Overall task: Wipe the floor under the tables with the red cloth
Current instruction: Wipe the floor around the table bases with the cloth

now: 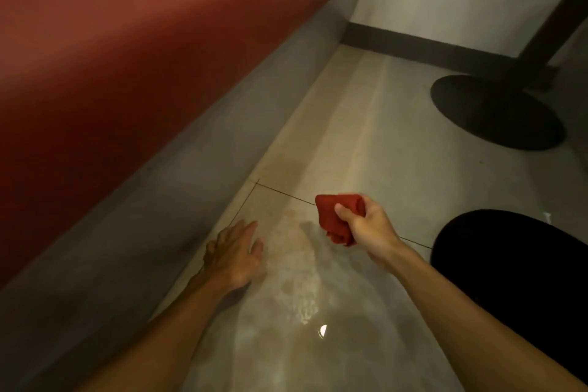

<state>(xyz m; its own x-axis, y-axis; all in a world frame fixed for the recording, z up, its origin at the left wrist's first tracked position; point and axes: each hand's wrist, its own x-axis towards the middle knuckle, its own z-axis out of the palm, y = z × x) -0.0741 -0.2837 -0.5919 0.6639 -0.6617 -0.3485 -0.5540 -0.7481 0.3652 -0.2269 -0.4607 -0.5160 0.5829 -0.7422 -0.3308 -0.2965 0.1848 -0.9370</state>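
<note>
The right hand point(369, 227) holds the red cloth point(331, 215) in a bunch, it seems just above the floor point(381, 153), by a thin tile line. The left hand point(232, 254) lies flat and wide on the floor. The cloth looks soft and light, so squeezing its middle should work.

Two bare hands show: one left hand point(234, 256) and one right hand point(366, 226). One red cloth point(331, 216). One round black table base point(496, 114) with one post point(553, 19). One red padded seat point(111, 57). One dark baseboard point(429, 48).
</note>
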